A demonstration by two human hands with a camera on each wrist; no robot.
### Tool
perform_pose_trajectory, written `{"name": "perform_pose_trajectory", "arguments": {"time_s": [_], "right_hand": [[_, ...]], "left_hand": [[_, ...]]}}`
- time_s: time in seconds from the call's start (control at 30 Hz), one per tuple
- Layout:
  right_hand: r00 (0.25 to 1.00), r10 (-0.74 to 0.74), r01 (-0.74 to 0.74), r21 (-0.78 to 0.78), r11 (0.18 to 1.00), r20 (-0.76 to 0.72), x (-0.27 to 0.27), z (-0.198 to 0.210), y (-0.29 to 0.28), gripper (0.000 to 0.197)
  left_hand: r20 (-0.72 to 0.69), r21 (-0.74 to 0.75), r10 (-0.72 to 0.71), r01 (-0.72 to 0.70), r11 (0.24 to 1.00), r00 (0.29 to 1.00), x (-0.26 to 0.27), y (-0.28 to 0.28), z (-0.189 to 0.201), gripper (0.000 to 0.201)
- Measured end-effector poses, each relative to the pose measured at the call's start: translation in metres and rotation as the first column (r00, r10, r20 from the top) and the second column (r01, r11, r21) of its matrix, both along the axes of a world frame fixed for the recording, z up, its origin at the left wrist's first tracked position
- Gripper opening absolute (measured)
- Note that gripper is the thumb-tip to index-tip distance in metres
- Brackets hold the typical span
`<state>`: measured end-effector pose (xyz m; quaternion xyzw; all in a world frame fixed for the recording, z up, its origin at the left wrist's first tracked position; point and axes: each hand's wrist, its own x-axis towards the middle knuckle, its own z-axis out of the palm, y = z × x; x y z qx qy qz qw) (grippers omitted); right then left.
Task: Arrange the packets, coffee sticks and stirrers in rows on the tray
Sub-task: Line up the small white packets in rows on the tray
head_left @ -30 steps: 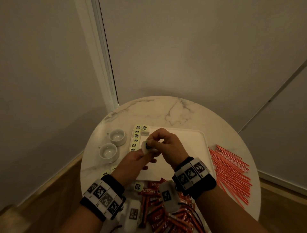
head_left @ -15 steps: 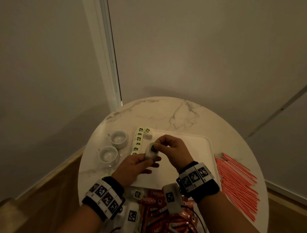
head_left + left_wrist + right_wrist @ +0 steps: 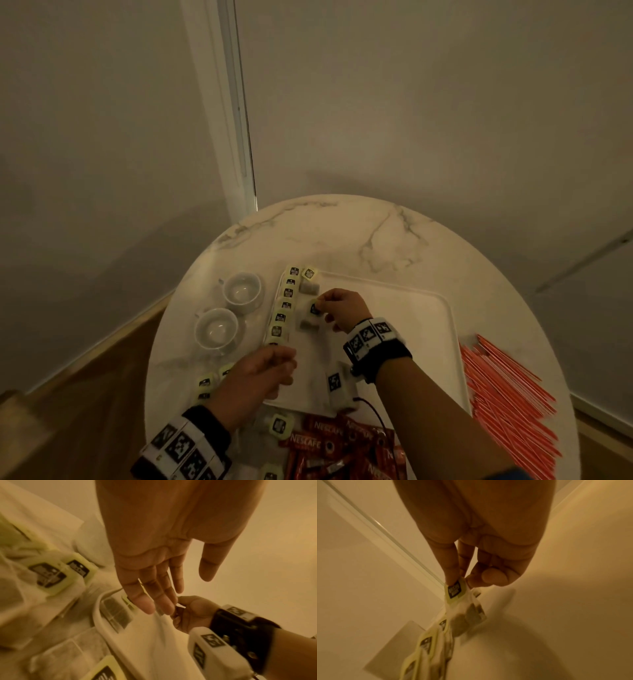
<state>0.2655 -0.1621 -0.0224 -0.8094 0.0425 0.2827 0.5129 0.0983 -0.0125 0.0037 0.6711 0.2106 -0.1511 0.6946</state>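
- Right hand pinches a tea-bag packet by its yellow-green tag, thumb and forefinger closed on it; the right wrist view shows the bag hanging below the fingertips, the other fingers curled.
- Held packet sits over the left part of the white tray, at about 10 o'clock from the tray's middle, just beside a column of packets laid along the tray's left edge.
- Second-column packet lies at 12 o'clock of the held one, near the tray's far-left corner.
- Left hand hovers over the tray's near-left corner holding nothing; in the left wrist view its fingers are straight and relaxed.
- Loose packets lie on the marble table at 9 o'clock of the left hand, with more at 6 o'clock of the tray.
- Coffee sticks, red, are heaped at 6 o'clock of the tray, partly under the right forearm.
- Stirrers, red, lie in a loose fan on the table at 3 o'clock of the tray.
- Two white cups stand at 9 o'clock of the tray, one behind the other.
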Motion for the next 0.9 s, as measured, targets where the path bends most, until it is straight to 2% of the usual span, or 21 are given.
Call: {"name": "perform_pose_trajectory", "arguments": {"time_s": [0.13, 0.23, 0.33, 0.53, 0.8, 0.9], "right_hand": [[0.996, -0.032, 0.034, -0.022, 0.999, 0.081, 0.019, -0.006, 0.013, 0.009], [0.991, -0.029, 0.035, -0.042, 0.998, 0.133, 0.031, -0.010, 0.023, 0.017], [0.986, -0.026, 0.039, -0.076, 0.996, 0.164, 0.041, -0.014, 0.030, 0.007], [0.985, -0.047, 0.065, -0.103, 0.993, 0.163, 0.052, -0.024, 0.030, 0.011], [0.969, -0.181, 0.202, -0.116, 0.973, 0.171, 0.040, -0.036, 0.021, 0.024], [0.978, -0.124, 0.149, -0.143, 0.979, 0.167, 0.028, -0.040, 0.021, 0.025]], "left_hand": [[0.019, 0.004, -0.044, 0.044, 0.999, 0.999, -0.003, 0.004, 0.000, 0.052], [0.014, 0.015, -0.048, 0.048, 0.999, 0.999, -0.003, 0.007, -0.003, 0.047], [0.011, 0.013, -0.064, 0.064, 0.998, 0.998, -0.005, 0.008, -0.006, 0.055], [0.016, 0.009, -0.060, 0.060, 0.998, 0.998, -0.008, 0.009, -0.010, 0.020], [0.042, -0.013, -0.063, 0.064, 0.998, 0.997, -0.008, 0.010, -0.015, 0.037], [0.043, -0.014, -0.069, 0.069, 0.998, 0.997, -0.009, 0.009, -0.017, 0.033]]}}
